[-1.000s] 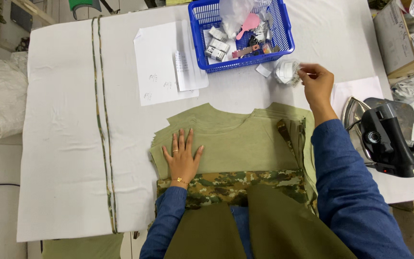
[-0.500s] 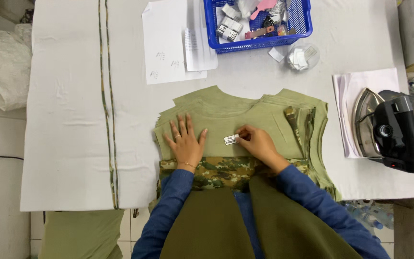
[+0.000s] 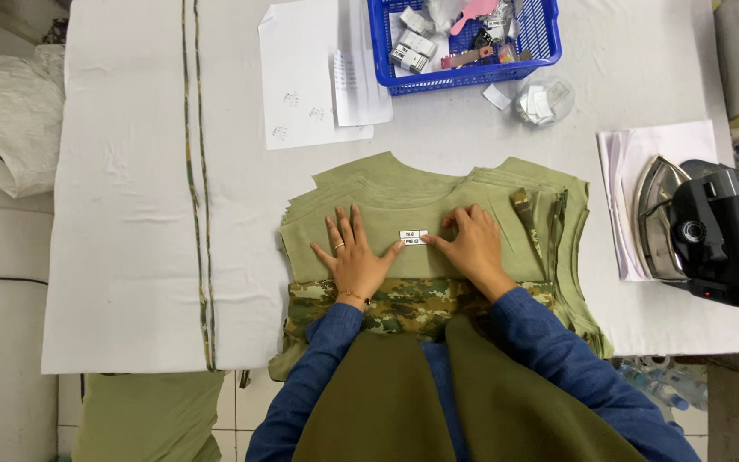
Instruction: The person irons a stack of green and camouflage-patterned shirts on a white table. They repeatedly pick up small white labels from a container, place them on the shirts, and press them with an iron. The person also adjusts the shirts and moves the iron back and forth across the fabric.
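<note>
A stack of olive green fabric pieces [image 3: 387, 192] with a camouflage band [image 3: 404, 304] lies on the white table [image 3: 121, 214] in front of me. A small white label [image 3: 413, 237] rests on the top piece. My left hand [image 3: 354, 257] lies flat on the fabric, fingers spread, its fingertips at the label's left edge. My right hand [image 3: 470, 248] presses on the fabric just right of the label, fingertips touching it. Neither hand grips anything.
A blue basket [image 3: 464, 75] of small packs and tags stands at the back, with white paper sheets [image 3: 314, 81] to its left and a clear pouch of labels [image 3: 545, 101] to its right. An iron [image 3: 703, 231] sits at the right on white cloth. A striped strip [image 3: 196, 188] crosses the table.
My right hand went from the pouch of labels at the back down to the fabric with a label. The label now lies flat between both hands.
</note>
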